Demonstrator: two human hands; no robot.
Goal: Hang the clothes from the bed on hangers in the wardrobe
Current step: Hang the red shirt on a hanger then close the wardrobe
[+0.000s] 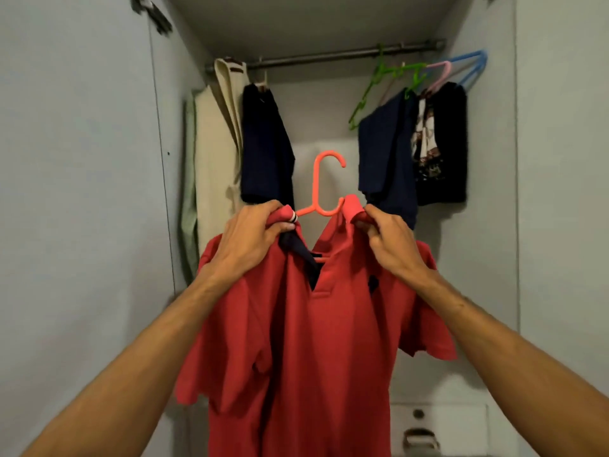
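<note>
Shirt (296,341) seemingly in left (245,240), right grip (393,240)

Left hand (250,240), right hand (393,245) (fingers (275,209) curled)

This is a home, seen looking into an open wardrobe (543,159) with pale grey walls. A metal rail (329,56) crosses the upper part of the frame. At the upper left, a beige garment (217,143) and a dark blue garment (267,143) hang from it. At the upper right are green hangers (379,84), a pink hanger (441,75) and a blue hanger (474,67), with a navy garment (385,153) and a patterned garment (425,143). In the middle, a red polo shirt (313,341) sits on a coral hanger (324,183). At the lower right is a drawer (461,423) with a round knob (418,413).
</note>
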